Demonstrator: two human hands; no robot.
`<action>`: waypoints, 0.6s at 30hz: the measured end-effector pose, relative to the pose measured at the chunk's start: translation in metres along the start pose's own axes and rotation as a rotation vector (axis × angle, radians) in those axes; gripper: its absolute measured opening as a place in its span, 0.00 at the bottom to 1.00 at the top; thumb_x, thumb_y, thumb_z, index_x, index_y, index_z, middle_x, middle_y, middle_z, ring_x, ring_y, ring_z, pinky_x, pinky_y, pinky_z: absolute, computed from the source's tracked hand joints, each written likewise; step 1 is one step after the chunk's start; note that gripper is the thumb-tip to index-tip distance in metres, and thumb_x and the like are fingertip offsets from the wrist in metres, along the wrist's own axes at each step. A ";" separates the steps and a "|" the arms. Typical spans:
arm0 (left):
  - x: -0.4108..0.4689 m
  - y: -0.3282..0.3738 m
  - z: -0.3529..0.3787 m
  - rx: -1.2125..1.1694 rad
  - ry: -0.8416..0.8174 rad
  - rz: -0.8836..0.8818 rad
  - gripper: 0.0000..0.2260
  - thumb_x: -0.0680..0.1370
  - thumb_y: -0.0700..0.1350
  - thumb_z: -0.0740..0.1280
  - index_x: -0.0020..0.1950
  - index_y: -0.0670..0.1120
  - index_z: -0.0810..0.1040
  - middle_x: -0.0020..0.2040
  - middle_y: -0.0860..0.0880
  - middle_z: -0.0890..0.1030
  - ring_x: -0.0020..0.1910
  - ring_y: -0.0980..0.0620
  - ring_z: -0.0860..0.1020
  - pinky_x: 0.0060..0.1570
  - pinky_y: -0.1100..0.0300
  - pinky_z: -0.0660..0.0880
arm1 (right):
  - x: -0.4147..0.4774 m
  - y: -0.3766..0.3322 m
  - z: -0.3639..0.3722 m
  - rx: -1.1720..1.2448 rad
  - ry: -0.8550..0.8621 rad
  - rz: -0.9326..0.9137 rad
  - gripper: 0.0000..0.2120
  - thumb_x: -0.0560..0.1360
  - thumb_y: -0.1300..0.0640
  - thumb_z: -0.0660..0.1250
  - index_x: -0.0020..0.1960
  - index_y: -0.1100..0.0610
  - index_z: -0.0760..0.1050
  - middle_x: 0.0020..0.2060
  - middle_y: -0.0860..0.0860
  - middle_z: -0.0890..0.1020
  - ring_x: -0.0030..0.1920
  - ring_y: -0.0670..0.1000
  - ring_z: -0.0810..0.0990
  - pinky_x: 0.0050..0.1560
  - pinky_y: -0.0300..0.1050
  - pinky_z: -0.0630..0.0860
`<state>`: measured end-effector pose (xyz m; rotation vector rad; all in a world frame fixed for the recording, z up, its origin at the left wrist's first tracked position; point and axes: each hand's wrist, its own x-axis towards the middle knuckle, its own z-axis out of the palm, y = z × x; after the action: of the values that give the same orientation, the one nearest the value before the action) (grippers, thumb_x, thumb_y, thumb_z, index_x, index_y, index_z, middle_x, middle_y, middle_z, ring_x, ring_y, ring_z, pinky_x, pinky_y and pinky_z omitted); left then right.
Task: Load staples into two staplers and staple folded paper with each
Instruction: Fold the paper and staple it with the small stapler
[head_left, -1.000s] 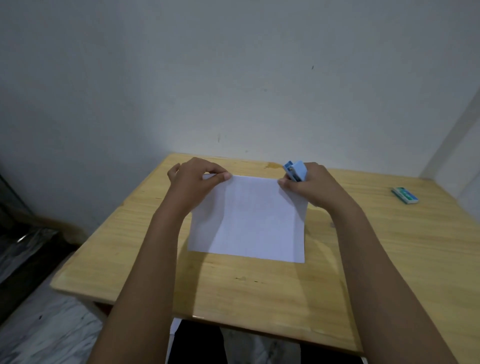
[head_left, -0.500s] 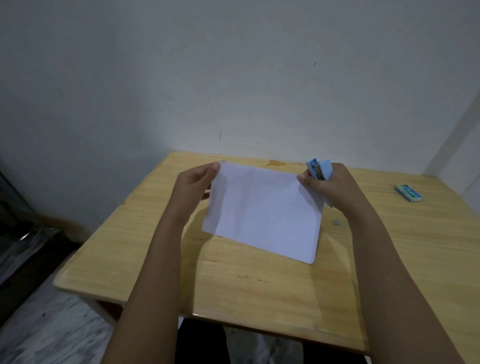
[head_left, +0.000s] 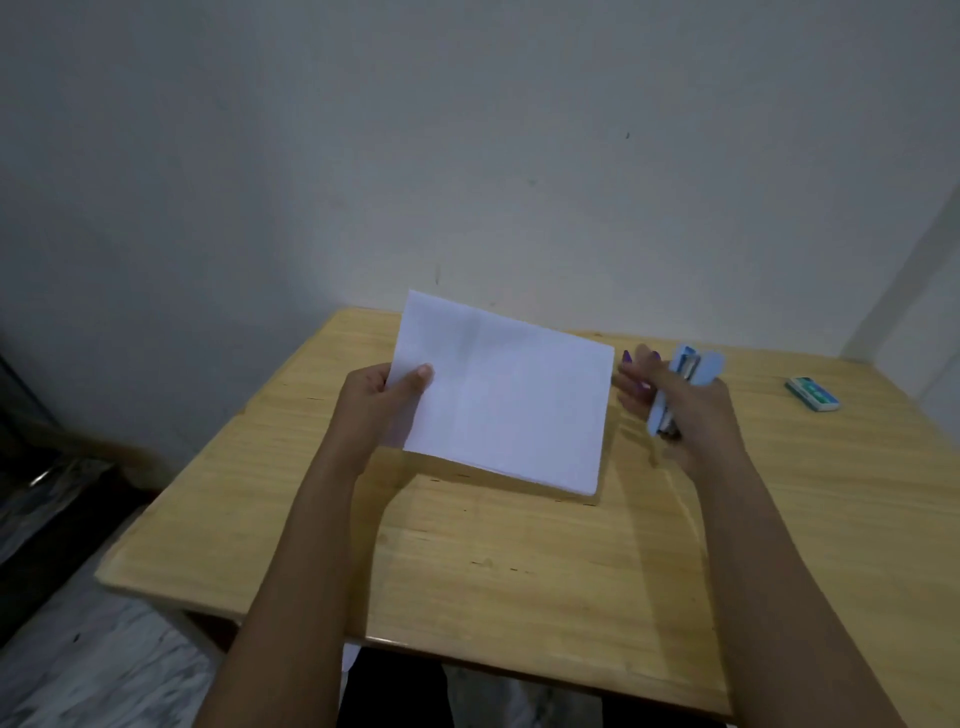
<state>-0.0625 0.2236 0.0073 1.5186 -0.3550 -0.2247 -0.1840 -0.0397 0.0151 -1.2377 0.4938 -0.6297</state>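
My left hand (head_left: 382, 402) pinches the left edge of a white folded paper (head_left: 506, 400), thumb on top, and holds it tilted above the wooden table (head_left: 519, 561). Just right of the paper, my right hand (head_left: 680, 410) holds a light blue stapler (head_left: 683, 384) in its palm, fingers stretched toward the paper's right edge without touching it. The stapler's top looks hinged open, showing its metal channel. Only one stapler is visible.
A small green and white staple box (head_left: 813, 394) lies at the table's far right. A white wall stands directly behind the table. Dark objects and a marble-patterned floor (head_left: 93, 670) lie to the left, below the table edge.
The paper has been lifted off the table and is now held by my left hand alone. My right hand has let go of its edge and drawn back to the right with the stapler.
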 end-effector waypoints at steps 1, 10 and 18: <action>0.000 0.001 0.003 -0.008 0.008 0.002 0.13 0.75 0.47 0.69 0.49 0.37 0.81 0.48 0.41 0.84 0.47 0.42 0.83 0.48 0.46 0.79 | -0.001 0.003 0.004 -0.071 -0.066 0.062 0.27 0.62 0.49 0.79 0.52 0.66 0.77 0.47 0.59 0.85 0.47 0.56 0.85 0.50 0.52 0.81; -0.008 -0.003 0.024 -0.584 0.116 -0.182 0.19 0.77 0.57 0.63 0.58 0.44 0.77 0.53 0.44 0.82 0.51 0.46 0.82 0.48 0.54 0.81 | -0.006 0.013 0.027 -0.157 0.000 0.034 0.10 0.68 0.63 0.75 0.42 0.58 0.74 0.40 0.53 0.81 0.41 0.53 0.80 0.43 0.48 0.79; -0.022 -0.008 0.077 -0.462 -0.121 -0.220 0.19 0.74 0.41 0.70 0.63 0.40 0.74 0.54 0.41 0.83 0.43 0.46 0.84 0.40 0.60 0.81 | -0.003 0.005 0.041 -0.247 0.032 -0.057 0.22 0.67 0.50 0.76 0.51 0.63 0.73 0.47 0.59 0.81 0.48 0.59 0.82 0.45 0.51 0.79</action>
<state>-0.1105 0.1592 -0.0014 1.0871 -0.2106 -0.5364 -0.1588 -0.0074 0.0212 -1.4812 0.5769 -0.6518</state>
